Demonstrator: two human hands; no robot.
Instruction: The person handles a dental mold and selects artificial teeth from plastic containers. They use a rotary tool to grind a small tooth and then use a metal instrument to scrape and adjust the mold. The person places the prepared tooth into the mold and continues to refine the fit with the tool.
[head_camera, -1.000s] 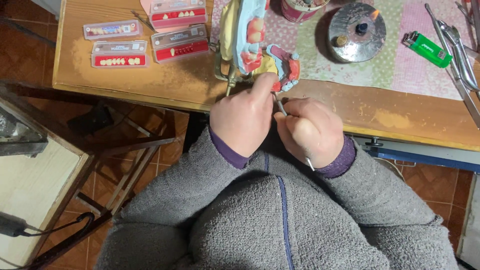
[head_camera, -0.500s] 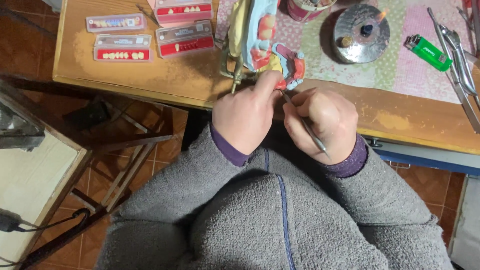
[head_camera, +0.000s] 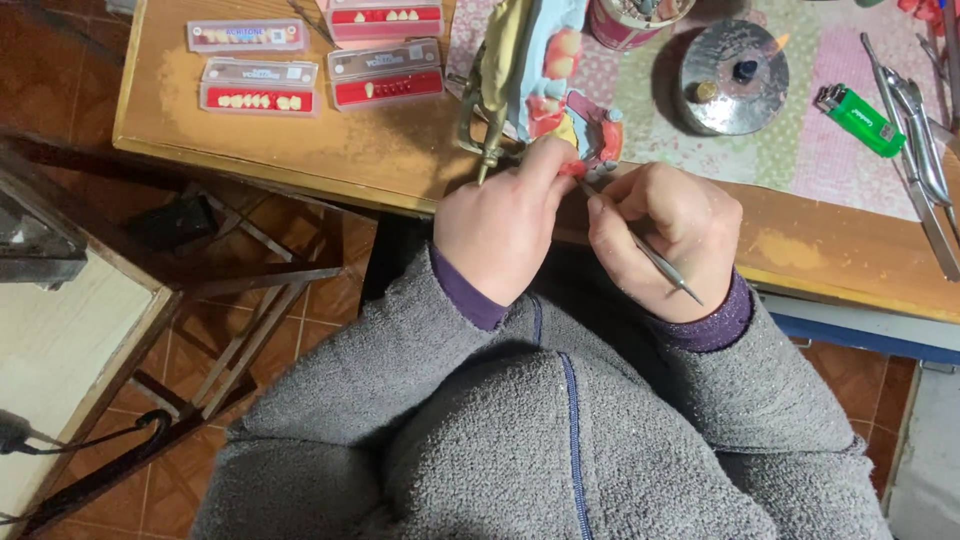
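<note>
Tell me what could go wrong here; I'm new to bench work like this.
The burner shows a small flame near the green lighter, which could heat up. The right hand works a thin metal tool close to the left hand fingertips; a slip might jab them or mar the dental model.

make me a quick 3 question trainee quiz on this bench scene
1. True or false: the right hand holds a thin metal tool.
2. Which lies right of the round metal burner? A) green lighter B) tooth cards C) red tin
3. What does the left hand grip?

Key
1. True
2. A
3. The dental model with pink wax, at the edge of the table.
</note>
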